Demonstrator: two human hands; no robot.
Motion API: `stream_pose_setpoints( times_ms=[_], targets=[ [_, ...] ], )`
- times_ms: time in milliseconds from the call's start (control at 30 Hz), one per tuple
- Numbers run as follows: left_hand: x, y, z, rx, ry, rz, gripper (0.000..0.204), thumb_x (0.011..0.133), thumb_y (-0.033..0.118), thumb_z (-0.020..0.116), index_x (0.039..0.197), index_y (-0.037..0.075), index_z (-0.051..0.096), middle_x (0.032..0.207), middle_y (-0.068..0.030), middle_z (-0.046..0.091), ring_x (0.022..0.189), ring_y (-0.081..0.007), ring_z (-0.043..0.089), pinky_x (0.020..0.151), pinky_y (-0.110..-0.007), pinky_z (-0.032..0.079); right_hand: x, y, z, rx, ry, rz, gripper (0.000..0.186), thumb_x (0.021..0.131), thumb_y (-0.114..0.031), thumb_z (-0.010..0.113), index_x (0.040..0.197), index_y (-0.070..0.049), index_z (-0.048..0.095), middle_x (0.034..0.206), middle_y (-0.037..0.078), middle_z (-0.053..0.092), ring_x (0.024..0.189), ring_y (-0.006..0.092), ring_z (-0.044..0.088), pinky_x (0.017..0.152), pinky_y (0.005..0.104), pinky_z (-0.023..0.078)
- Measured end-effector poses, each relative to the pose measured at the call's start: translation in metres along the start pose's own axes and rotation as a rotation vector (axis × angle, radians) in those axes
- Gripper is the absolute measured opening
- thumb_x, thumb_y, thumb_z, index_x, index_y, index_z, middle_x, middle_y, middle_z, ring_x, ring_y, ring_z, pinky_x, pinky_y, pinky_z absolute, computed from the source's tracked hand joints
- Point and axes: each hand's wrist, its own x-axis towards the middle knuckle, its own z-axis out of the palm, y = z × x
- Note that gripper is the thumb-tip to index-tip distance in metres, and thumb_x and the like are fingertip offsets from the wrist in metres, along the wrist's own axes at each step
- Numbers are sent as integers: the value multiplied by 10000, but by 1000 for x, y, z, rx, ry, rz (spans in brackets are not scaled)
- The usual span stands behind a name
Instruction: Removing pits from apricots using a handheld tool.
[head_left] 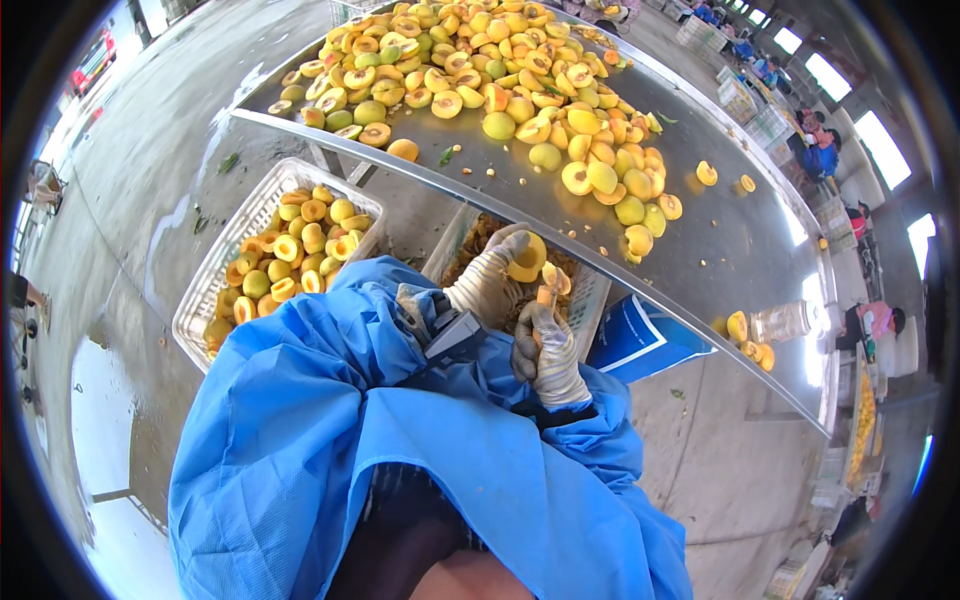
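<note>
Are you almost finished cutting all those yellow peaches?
Not nearly. Done: the white crate on the left is well filled with peach halves. In hand: the left hand holds a peach half while the right hand works a small tool against it. Left: a big pile of peaches covers the metal table.

A round yellow peach half (528, 257) sits in the gloved left hand (487, 280), cut side turned toward the right hand (549, 350), which holds a small orange-handled tool (546, 291) just beside it.
</note>
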Motion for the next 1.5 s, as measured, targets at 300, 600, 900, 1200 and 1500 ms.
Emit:
stream_pose_setpoints(
  times_ms=[300,600,900,1200,1500],
  targets=[
    [-26,88,-23,353,-61,189,484,938,403,601,1282,78,504,1128,-96,610,1000,-258,639,853,-429,557,8,-7,-29,-382,303,-75,548,934,-465,593,1342,-117,483,613,5,472,404,95,412,359,243,340],
    [-94,227,-125,2331,733,434,370,784,221,726,1127,100,657,1162,-203,606,1047,-375,595,930,-421,476,19,5,-48,-869,267,-359,348,882,-136,648,1173,-33,489,915,235,618,790,427,621,708,454,492],
    [4,159,-5,1805,-138,550,317,875,107,688,1179,51,618,1236,-89,553,1124,-204,551,964,-328,443,13,-24,-35,-1221,310,-102,568,970,-555,400,1257,-83,529,1041,264,645,1004,441,598,831,490,474],
    [182,41,99,2166,-539,536,567,818,231,705,1330,81,513,1442,-198,417,1190,-417,527,1002,-418,450,20,-29,-44,-1349,406,-108,812,919,-705,296,1183,9,578,984,257,658,968,419,621,861,455,478],
    [194,12,94,2291,-431,504,514,815,232,706,1293,126,547,1267,-187,553,1094,-344,587,934,-403,483,9,-20,-46,-1201,450,-132,700,934,-668,313,1067,-53,619,924,217,666,920,422,618,814,462,471]
  ],
)
